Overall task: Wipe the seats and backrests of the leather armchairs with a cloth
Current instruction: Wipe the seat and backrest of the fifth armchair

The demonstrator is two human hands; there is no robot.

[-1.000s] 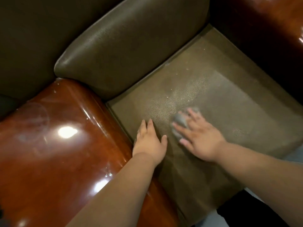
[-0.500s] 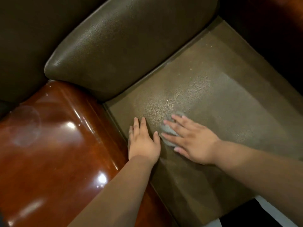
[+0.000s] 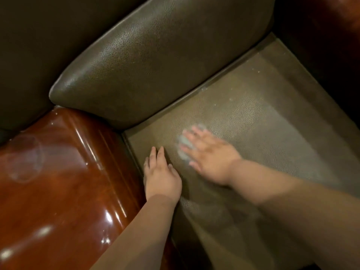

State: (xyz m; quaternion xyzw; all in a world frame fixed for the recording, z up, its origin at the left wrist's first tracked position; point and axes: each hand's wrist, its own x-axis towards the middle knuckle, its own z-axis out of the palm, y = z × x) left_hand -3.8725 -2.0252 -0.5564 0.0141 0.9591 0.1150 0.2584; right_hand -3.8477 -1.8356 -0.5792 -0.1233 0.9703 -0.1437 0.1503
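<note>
From the head camera you look down into the corner of a leather armchair. Your right hand (image 3: 210, 158) lies flat on the seat (image 3: 263, 133), its fingers (image 3: 191, 135) straight and spread apart. They press down on a small grey cloth (image 3: 184, 148). The hand is blurred, so the exact lie of each finger on the cloth is hard to tell. The cloth sits under those fingers, and only its edge shows past your fingertips and between them, toward the backrest and toward your other hand.

Your left hand (image 3: 160, 176) rests palm down on the seat just beside the right hand, near the cloth but apart from it. Its fingers (image 3: 159, 154) are straight and held close together, and they grip nothing. The outer edge of this hand runs along the seam where the seat meets the glossy brown wooden armrest (image 3: 58, 182).

Beyond your left fingertips the seat corner tucks under the rounded olive backrest cushion (image 3: 155, 61). Past your right fingertips the pebbled leather carries pale specks and a lighter hazy patch, up to the seam below the backrest. On the far side of the seat from your fingers, a dark side panel (image 3: 321, 45) rises in shadow.
</note>
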